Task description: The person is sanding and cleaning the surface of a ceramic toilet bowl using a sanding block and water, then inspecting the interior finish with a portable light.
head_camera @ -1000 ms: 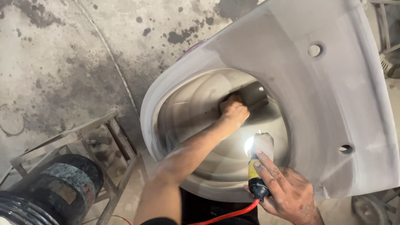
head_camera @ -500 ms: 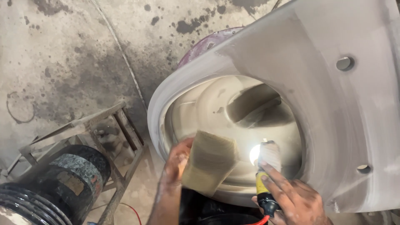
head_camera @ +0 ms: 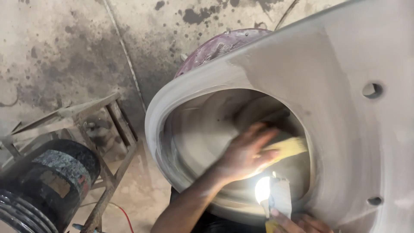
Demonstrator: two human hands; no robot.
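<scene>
Inside the bowl, left hand grips a sponge; right hand clasps a lamp.

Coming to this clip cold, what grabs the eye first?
A big grey unglazed toilet bowl fills the right side. Inside it the left hand presses a yellow sponge, while the right hand at the bottom edge holds a glaring lamp. A dusty motor sits lower left.

Looking steeply down from head height, close over the grey ceramic bowl, facing its hollow, with stained floor filling the upper left
</scene>
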